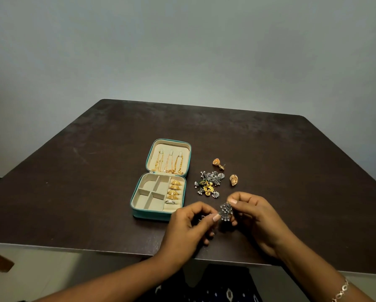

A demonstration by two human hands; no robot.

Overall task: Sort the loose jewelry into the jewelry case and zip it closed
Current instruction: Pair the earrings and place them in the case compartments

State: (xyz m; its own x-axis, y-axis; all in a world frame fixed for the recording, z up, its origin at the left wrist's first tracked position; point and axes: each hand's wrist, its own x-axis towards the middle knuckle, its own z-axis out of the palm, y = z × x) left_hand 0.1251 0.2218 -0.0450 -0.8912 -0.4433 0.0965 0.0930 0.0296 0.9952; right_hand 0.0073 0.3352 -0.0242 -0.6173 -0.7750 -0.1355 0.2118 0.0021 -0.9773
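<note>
The case (148, 215) lay open on the table (74, 182), just left of frame centre, with its lid (190, 162) folded back toward the top of the frame. Three chains (169, 162) hung inside the lid. Four gold rings (174, 189) and one silver ring (170, 202) sat in the roll along the tray's right side. A silver earring (225, 210) was held clear of the table at lower centre, right of the case's near right corner and just below the heap (209, 185) of loose pieces. Both hands gripped it in narrow pinches. The left hand (189, 228) pinched its lower left edge, thumb tip against the metal. The right hand (255, 216) pinched its upper right edge, thumb on top and curled fingers behind. The earring thus sat between the two thumb tips, with the left hand partly covering the case's near right corner. Something small glinted among the left fingers, too small to identify. To the right of the heap and apart from it lay an upper gold earring (218, 163) and a lower gold earring (234, 180), both well above the right hand. A bracelet (340, 290) circled the right wrist at the lower right of the frame.
</note>
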